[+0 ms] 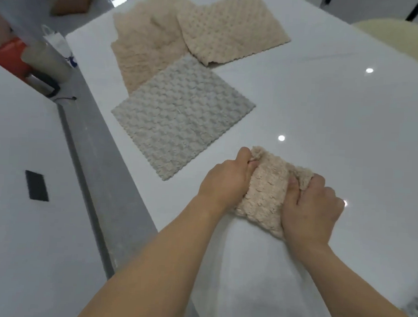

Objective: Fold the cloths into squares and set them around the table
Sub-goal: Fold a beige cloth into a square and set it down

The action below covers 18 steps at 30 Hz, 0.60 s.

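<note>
A small beige textured cloth (267, 186) lies folded on the white table (340, 112) in front of me. My left hand (226, 179) pinches its far left corner. My right hand (310, 208) grips its right side, fingers curled over the edge. Farther away a grey cloth (181, 117) lies flat and unfolded. Beyond it two beige cloths lie flat, one at the left (146, 46) and one at the right (233, 30), the right one overlapping the left.
A grey gap (97, 166) separates the table from a white counter (11, 219) on the left, which carries a black rectangle (37, 185). A red object (11, 55), a pale roll and a white paper bag (58, 42) sit at far left. A cream cushion (401, 37) shows far right.
</note>
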Each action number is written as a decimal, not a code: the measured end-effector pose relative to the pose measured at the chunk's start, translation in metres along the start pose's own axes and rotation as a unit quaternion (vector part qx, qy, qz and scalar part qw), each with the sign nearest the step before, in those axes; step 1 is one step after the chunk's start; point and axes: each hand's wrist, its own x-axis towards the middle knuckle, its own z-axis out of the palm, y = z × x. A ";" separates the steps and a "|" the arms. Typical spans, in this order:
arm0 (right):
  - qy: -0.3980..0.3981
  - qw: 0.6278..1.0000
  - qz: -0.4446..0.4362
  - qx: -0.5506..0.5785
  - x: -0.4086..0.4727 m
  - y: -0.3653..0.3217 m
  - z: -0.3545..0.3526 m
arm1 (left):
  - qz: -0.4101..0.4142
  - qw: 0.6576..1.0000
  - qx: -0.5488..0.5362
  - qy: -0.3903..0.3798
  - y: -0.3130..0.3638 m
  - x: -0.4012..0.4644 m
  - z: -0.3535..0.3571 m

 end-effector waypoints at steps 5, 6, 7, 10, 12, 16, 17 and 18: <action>-0.014 1.000 -0.008 0.003 -0.007 0.003 0.001 | 0.128 0.973 0.155 0.117 -0.012 0.004 0.005; -0.010 1.000 -0.002 -0.007 -0.009 0.000 0.003 | 0.130 0.972 0.142 0.132 -0.020 0.003 0.009; -0.010 1.000 0.001 -0.017 -0.011 -0.003 0.003 | 0.119 0.974 0.128 0.142 -0.025 0.000 0.011; 0.004 1.000 0.000 -0.022 -0.007 -0.003 0.003 | 0.095 0.981 0.095 0.140 -0.026 0.007 0.011; 0.005 0.999 0.009 -0.033 -0.007 -0.002 0.004 | 0.098 0.982 0.088 0.133 -0.024 0.011 0.010; -0.017 0.999 0.035 -0.027 -0.007 -0.001 0.004 | 0.111 0.984 0.091 0.108 -0.022 0.013 0.011; -0.015 0.999 0.032 -0.026 -0.006 0.000 0.004 | 0.108 0.984 0.096 0.101 -0.023 0.014 0.012; -0.009 0.999 0.025 -0.028 -0.007 0.000 0.004 | 0.103 0.985 0.099 0.094 -0.024 0.016 0.012</action>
